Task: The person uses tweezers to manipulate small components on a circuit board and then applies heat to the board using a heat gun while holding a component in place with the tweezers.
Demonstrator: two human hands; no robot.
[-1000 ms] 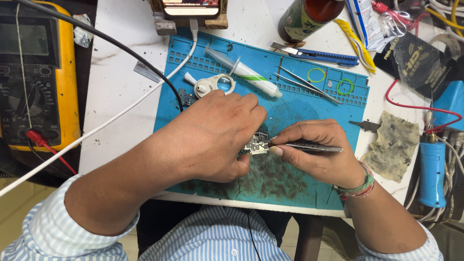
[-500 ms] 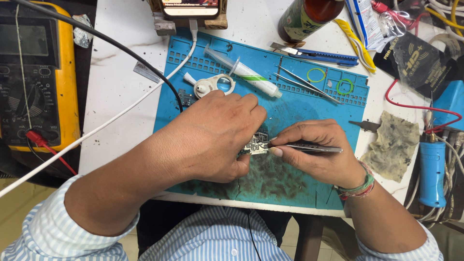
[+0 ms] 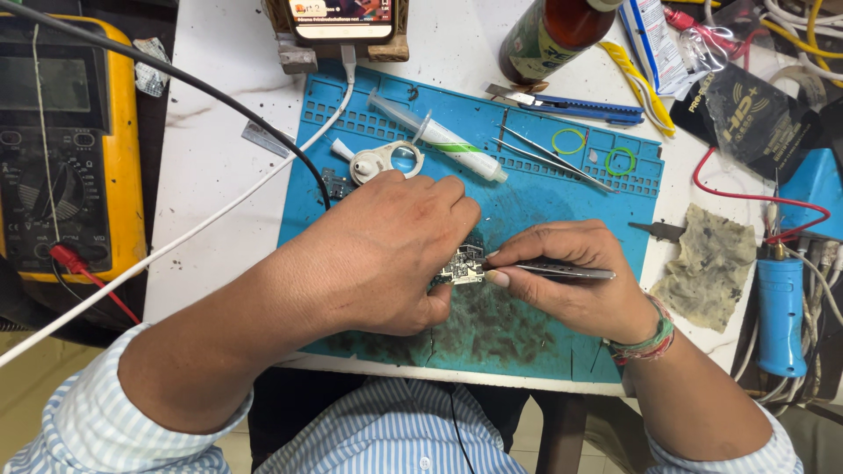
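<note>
The left hand lies palm-down on the blue work mat, its fingers closed around the edge of a small circuit board that rests on the mat's darkened centre. The right hand pinches a pair of metal tweezers, their tip at the board's right edge. A syringe, spare tweezers and a yellow multimeter lie well apart from the board.

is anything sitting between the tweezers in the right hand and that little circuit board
Nothing visible does. The right hand holds the tweezers with their tip right at the edge of the small circuit board, which the left hand pins on the blue mat.
</note>
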